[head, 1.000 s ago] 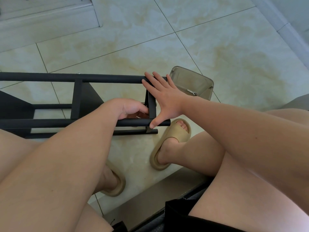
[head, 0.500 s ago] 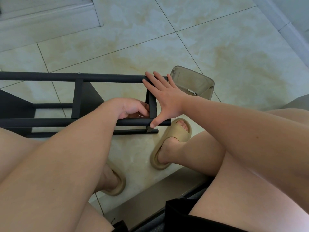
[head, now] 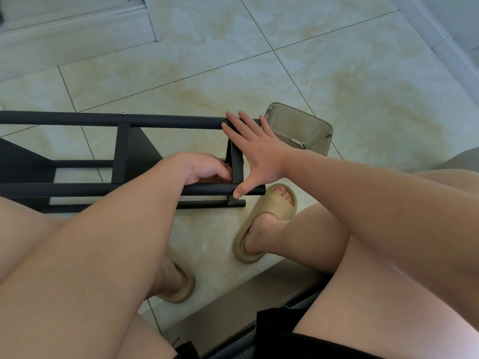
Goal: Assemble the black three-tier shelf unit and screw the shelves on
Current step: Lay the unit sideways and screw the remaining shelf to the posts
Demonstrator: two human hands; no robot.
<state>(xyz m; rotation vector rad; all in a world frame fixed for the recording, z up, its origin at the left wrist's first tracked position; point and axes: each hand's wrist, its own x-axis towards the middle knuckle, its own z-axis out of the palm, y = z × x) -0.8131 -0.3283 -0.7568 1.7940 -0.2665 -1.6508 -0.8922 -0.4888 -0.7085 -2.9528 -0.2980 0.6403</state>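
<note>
The black shelf unit [head: 77, 189] lies on its side on the tiled floor, its tubes running left to right. My right hand [head: 259, 154] presses flat against the outside of the end shelf [head: 237, 164]. Its fingers are spread onto the far tube [head: 168, 123] and its thumb rests on the near tube. My left hand [head: 199, 168] reaches inside the frame. Its curled fingers pinch a small metal piece against the inner side of that end shelf, and most of the piece is hidden. A middle shelf panel [head: 141, 149] stands further left.
A clear brownish plastic box [head: 311, 125] sits on the floor just beyond my right hand, with a small metal wrench [head: 298, 142] in it. My feet in tan slippers [head: 274, 203] are under the frame's near end. A step [head: 77, 35] rises at the top left.
My left hand's fingers have shifted slightly at the inner side of the end shelf. My right hand and the frame have stayed in place.
</note>
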